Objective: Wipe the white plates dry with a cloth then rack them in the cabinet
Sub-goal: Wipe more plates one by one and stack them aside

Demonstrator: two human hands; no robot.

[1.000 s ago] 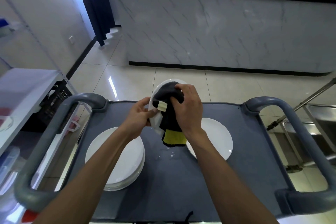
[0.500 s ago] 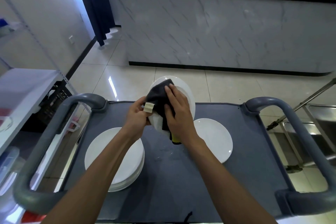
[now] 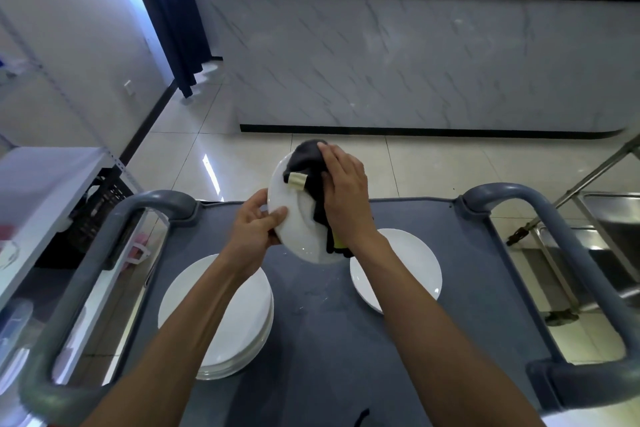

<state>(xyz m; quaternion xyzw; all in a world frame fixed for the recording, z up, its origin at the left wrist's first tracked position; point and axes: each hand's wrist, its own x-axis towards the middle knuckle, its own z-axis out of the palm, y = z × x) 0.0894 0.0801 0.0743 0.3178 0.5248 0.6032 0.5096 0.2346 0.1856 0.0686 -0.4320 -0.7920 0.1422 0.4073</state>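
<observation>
White plate held tilted in the air above the far part of the grey cart top, gripped at its left rim by the left hand with thumb on the face and fingers curled behind. Dark cloth with a pale tag and a yellow edge pressed on the plate's right side under the right hand, fingers rather straight and laid flat over the fabric. Below on the cart, a stack of white plates at the left under the left forearm, a single plate at the right; grey cart handles at both sides, marble counter beyond on the tiled floor.
</observation>
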